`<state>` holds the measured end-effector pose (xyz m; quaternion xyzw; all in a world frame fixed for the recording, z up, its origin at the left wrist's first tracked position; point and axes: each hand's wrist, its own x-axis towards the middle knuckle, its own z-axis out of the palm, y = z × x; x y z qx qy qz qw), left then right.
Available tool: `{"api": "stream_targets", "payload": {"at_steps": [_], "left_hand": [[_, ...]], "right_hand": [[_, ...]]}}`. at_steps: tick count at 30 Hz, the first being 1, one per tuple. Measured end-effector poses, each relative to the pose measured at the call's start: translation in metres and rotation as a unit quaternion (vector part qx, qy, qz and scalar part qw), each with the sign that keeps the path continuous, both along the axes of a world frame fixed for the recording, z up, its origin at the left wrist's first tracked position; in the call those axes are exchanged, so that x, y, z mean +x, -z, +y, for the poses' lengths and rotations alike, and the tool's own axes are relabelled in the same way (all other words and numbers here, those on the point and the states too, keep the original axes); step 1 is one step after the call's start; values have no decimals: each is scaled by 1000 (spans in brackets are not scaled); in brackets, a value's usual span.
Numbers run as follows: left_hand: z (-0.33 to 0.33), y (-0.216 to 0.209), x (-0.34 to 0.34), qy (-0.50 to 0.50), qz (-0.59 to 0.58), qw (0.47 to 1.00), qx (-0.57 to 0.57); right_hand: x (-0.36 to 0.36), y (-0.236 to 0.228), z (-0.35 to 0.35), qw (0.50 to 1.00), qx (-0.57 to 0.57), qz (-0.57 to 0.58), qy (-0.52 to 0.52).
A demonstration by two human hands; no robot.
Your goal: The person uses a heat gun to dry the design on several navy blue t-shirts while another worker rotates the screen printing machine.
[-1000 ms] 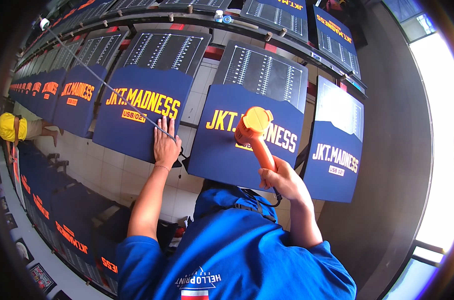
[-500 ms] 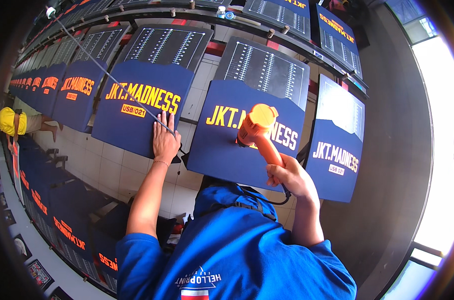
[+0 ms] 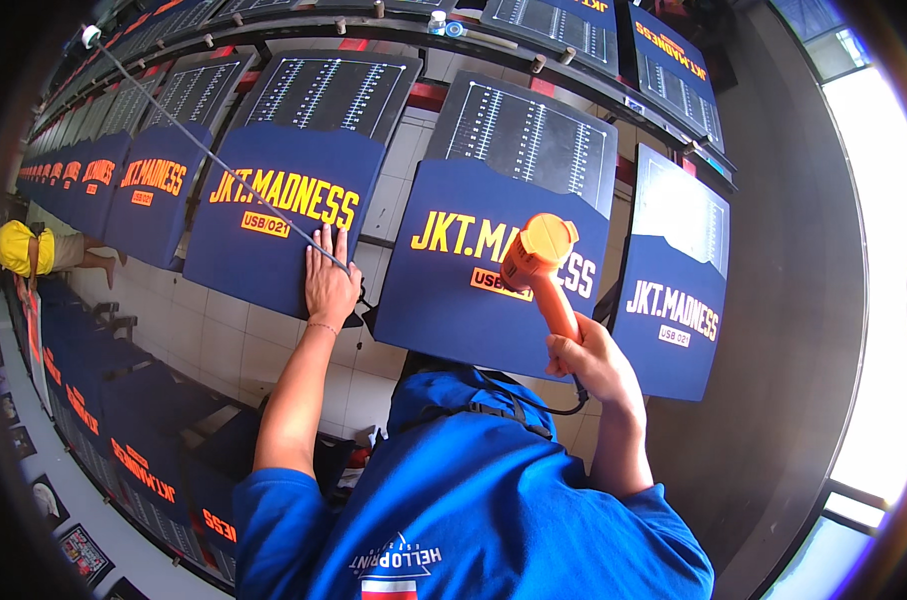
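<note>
My right hand (image 3: 596, 362) is wrapped round the handle of an orange heat gun (image 3: 542, 250). Its head is over the printed lettering of a navy fabric piece (image 3: 454, 315), covering part of the print. That fabric lies flat over the lower part of a black board (image 3: 524, 125) marked with white rulers. My left hand (image 3: 332, 280) rests flat, fingers stretched, at the lower right corner of a second navy printed piece (image 3: 244, 255) on the board to the left. A thin dark cord (image 3: 214, 155) slants down from the upper left and reaches the left hand's fingers.
To the right lies another board with a navy piece (image 3: 659, 330) in white print. Similar boards (image 3: 159, 180) run off to the left, and more line the far side behind a dark rail (image 3: 594, 90). A small bottle (image 3: 438, 22) stands there. Another person (image 3: 29, 248) in yellow is at far left.
My right hand and the heat gun have shifted slightly right, uncovering more of the small print box below the lettering. My left hand stays in place.
</note>
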<state>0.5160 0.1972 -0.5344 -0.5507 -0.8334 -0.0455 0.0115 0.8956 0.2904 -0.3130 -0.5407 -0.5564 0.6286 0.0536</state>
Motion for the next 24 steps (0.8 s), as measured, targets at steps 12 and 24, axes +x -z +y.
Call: {"api": "stream_targets", "payload": {"at_steps": [12, 24], "left_hand": [[-1, -2, 1, 1, 3, 1000, -1], [-2, 0, 0, 5, -7, 1000, 11]], "right_hand": [[16, 0, -3, 999, -19, 31, 40], [28, -2, -6, 997, -6, 21, 68]]}}
